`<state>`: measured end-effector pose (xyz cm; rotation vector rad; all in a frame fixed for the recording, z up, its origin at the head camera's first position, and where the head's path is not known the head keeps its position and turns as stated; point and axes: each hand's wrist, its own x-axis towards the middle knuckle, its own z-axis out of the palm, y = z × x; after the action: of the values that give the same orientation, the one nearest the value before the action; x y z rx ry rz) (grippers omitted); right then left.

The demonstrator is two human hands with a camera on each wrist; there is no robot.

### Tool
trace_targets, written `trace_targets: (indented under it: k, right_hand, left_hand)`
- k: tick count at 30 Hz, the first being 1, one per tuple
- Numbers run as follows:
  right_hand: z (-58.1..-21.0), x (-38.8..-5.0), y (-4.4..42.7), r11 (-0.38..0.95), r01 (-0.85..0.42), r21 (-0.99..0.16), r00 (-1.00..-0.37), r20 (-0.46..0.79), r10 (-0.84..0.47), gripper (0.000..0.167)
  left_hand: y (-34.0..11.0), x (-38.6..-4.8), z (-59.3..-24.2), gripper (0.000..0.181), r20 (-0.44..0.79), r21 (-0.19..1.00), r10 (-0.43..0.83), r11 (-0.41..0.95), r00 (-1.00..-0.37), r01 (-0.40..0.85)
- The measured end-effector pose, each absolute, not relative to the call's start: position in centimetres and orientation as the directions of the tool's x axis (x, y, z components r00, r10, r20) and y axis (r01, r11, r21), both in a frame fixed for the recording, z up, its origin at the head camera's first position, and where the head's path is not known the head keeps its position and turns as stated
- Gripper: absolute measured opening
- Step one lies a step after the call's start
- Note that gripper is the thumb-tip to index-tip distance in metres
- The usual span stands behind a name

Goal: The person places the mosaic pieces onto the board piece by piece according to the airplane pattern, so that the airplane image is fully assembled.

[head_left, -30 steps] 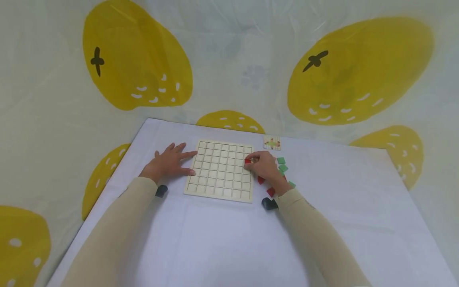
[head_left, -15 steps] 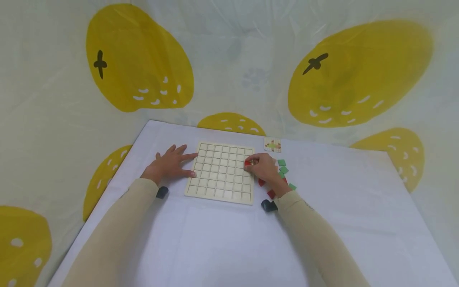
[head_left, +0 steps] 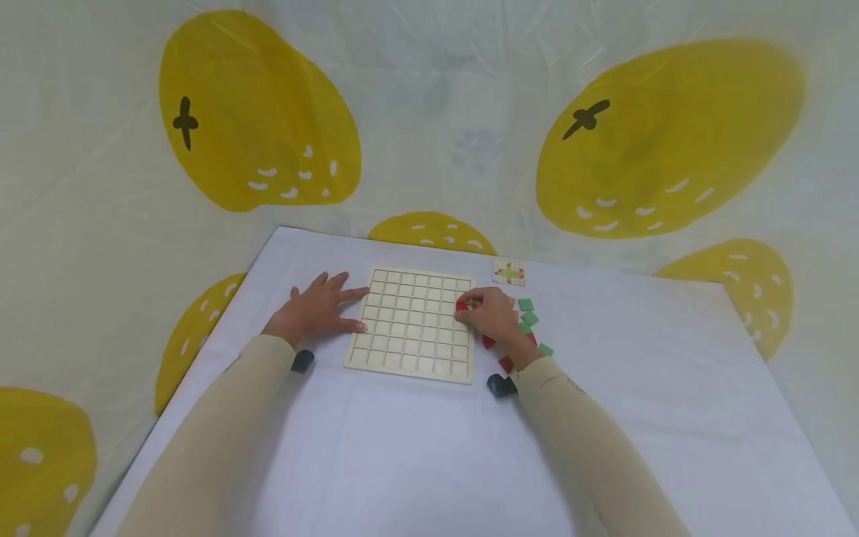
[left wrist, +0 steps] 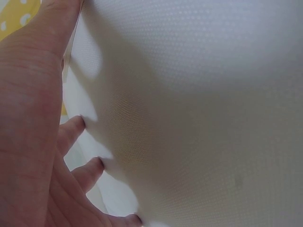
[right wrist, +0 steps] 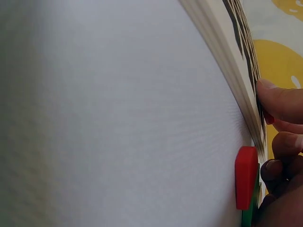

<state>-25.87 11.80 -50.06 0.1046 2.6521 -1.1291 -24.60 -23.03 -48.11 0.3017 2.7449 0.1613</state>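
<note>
In the head view, a pale wooden grid board [head_left: 409, 328] lies flat on the white table. My left hand [head_left: 315, 307] spreads its fingers at the board's left side, thumb and index fingertip touching the edge. At the right side, my right hand [head_left: 491, 312] pinches a small red tile [head_left: 461, 306] between thumb and fingers, over the rightmost column of squares. The right wrist view has this red tile [right wrist: 270, 118] mostly hidden under the thumb. Below those fingers stands a loose red piece [right wrist: 245, 177] beside a green one [right wrist: 255, 198]. Across the left wrist view, the left hand [left wrist: 35, 109] rests with fingers apart.
Loose green tiles [head_left: 530, 318] and red tiles [head_left: 506, 363] lie right of the board, partly behind the right hand and wrist. A small pattern card [head_left: 508, 271] sits beyond them, near the table's far edge. Behind hangs a curtain [head_left: 450, 97] printed with yellow fruit.
</note>
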Motion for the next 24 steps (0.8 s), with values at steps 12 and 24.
trace_targets:
  k: [12, 24]
  right_hand:
    - [-50.0, -25.7, 11.9, 0.708, 0.095, -0.700, -0.979, -0.193, -0.060, 0.026]
    - [-48.8, -25.3, 14.6, 0.619, 0.142, -0.773, -0.967, -0.242, -0.079, 0.021]
  left_hand:
    - [-23.1, -24.5, -48.2, 0.092, -0.346, 0.148, 0.232, 0.970, -0.909, 0.192]
    - [-22.8, -24.5, -48.2, 0.092, -0.356, 0.144, 0.206, 0.976, -0.912, 0.164]
